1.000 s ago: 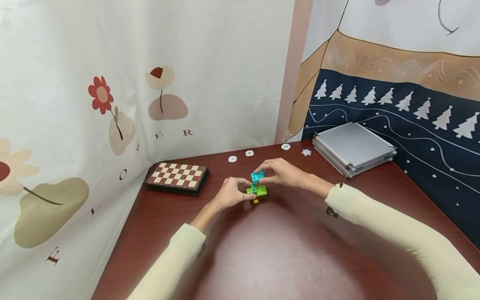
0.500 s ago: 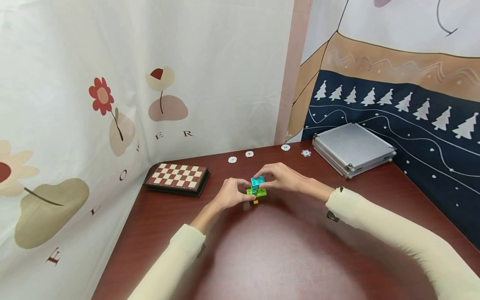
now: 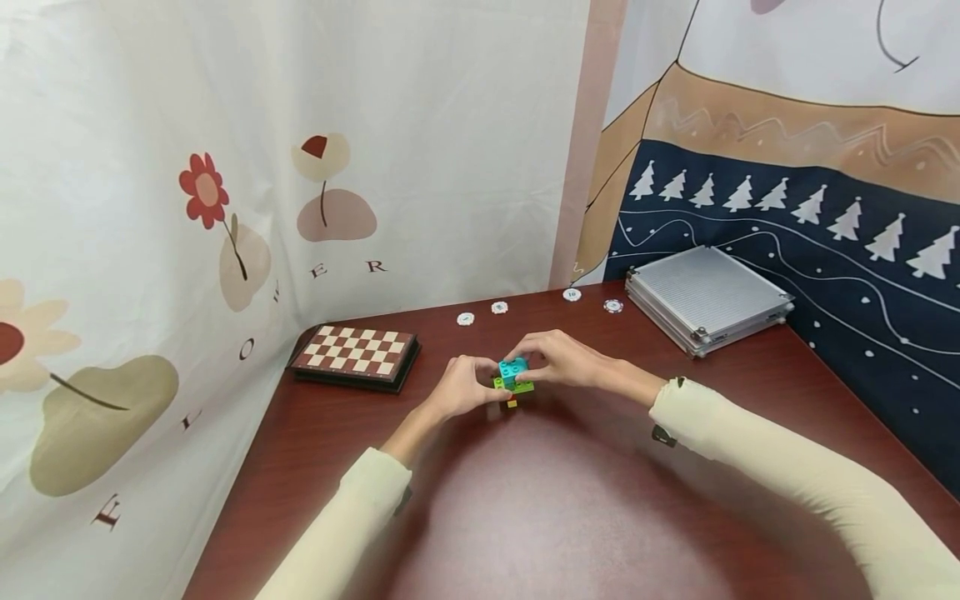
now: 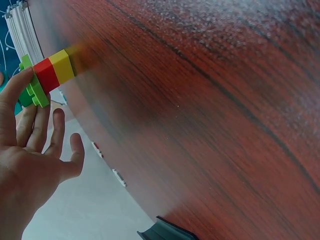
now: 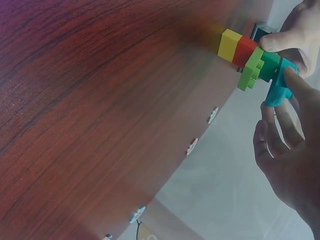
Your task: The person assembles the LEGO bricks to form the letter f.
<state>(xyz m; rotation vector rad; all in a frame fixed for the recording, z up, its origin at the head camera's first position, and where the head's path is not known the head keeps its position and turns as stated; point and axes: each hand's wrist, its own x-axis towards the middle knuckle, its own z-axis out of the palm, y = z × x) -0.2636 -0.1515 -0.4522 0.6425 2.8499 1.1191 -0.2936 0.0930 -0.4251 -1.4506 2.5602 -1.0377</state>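
Note:
Toy building bricks stand in a small stack on the table: a yellow brick (image 5: 229,45) lowest, a red brick (image 5: 244,51) on it, then a lime-green brick (image 5: 251,70) lying across. A dark green brick (image 5: 270,64) sits on one end of the lime one. My left hand (image 3: 467,387) pinches the stack at the lime-green brick between thumb and fingers. With thumb and fingers my right hand (image 3: 562,358) holds a turquoise brick (image 3: 513,368) against the dark green brick's top; whether its studs are locked I cannot tell.
A folded chessboard (image 3: 356,354) lies at the back left. Several poker chips, one a white chip (image 3: 466,319), lie along the back edge. At the back right is a stack of silvery ribbed panels (image 3: 708,292). Printed curtains (image 3: 450,167) rise behind the table.
My right hand has lowered the turquoise brick from above the stack onto the dark green brick. The left hand keeps its grip on the stack, nearly still.

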